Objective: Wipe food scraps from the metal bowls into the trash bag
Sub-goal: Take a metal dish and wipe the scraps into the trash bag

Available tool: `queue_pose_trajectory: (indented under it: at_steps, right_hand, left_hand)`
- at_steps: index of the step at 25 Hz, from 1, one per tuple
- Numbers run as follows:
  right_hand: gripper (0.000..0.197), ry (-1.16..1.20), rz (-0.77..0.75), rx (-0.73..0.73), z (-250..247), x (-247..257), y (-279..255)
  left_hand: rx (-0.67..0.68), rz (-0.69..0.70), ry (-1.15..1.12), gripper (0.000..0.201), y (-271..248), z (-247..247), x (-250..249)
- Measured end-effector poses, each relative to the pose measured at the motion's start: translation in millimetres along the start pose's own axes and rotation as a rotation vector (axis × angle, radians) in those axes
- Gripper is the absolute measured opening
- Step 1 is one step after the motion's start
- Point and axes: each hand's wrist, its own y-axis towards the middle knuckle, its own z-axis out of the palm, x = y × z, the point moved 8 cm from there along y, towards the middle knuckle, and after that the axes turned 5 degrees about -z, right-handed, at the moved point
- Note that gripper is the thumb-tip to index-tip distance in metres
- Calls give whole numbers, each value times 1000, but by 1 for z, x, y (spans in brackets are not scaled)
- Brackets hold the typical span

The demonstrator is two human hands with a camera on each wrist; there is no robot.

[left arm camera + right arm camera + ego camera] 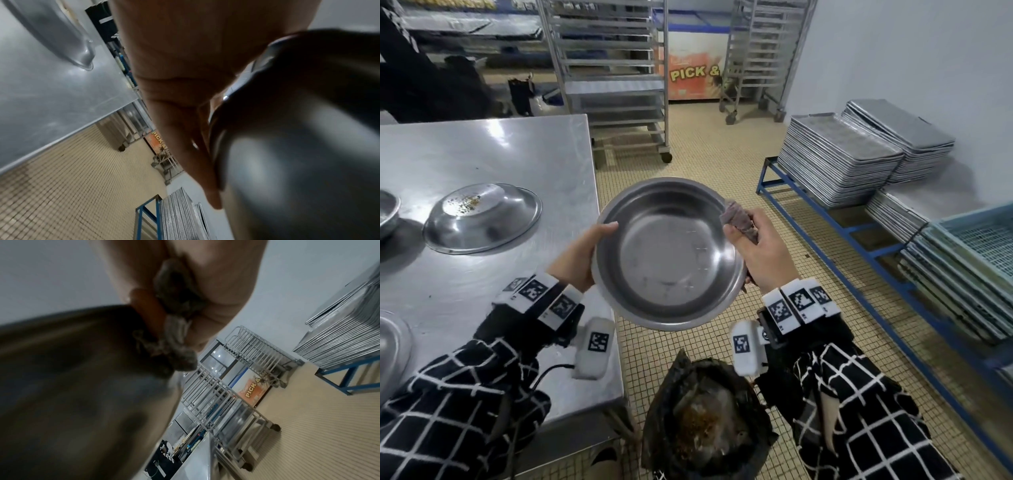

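Note:
I hold a wide metal bowl (667, 253) tilted toward me in the air above the dark trash bag (705, 421), which has brown scraps inside. My left hand (582, 257) grips the bowl's left rim, thumb over the edge. My right hand (760, 246) pinches a grey-brown cloth (739, 219) at the bowl's right rim. The bowl's inside looks wiped and shiny. In the left wrist view the bowl's underside (298, 146) fills the right half. In the right wrist view the cloth (176, 340) sits bunched between my fingers beside the bowl (82, 386).
On the steel table (524, 154) at left, a metal bowl (482, 217) lies upside down with crumbs on its base; two more bowls (385, 212) show at the left edge. Stacked trays (839, 161) sit on a blue rack at right. Wheeled racks (616, 78) stand behind.

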Motion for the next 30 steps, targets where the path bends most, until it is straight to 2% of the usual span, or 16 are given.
queue_pose_trajectory:
  at_steps: [2,5,7,9,11,14,17,19,21,24,26,28,30]
  right_hand:
    - [19,13,14,-50,4,0,0]
    - [24,136,67,-210,10,-5,-6]
    - [23,218,114,-295,18,-10,-9]
    - [22,267,152,-376,21,-13,-6]
    - [20,244,145,-405,17,-11,1]
    - [15,166,71,-302,8,-4,13]
    - [15,71,-32,-38,7,5,25]
    - [13,47,-99,124,12,11,30]
    - [14,35,-115,165,14,11,33]
    - [19,29,-47,74,16,1,25]
    - [20,140,94,29,27,-20,12]
    - [25,268,261,54,46,-41,-2]
    - [25,160,344,122,59,-57,-12]
  left_hand:
    - [-134,-22,95,32,-1,-9,1]
    - [-236,78,92,27,-3,-4,4]
    - [-234,177,-21,19,-4,7,8]
    - [-199,257,-63,33,-6,20,8]
    - [-150,288,5,42,-6,28,8]
    - [-84,263,8,43,-3,17,4]
    - [82,78,-37,65,5,0,2]
    - [172,30,37,59,2,-2,2]
    - [96,15,91,47,-2,-3,2]
    - [-125,53,84,35,2,-12,5]
    - [-199,103,98,36,5,-15,8]
    - [-266,150,139,42,5,-14,8]
    - [-320,216,190,44,1,-13,2]
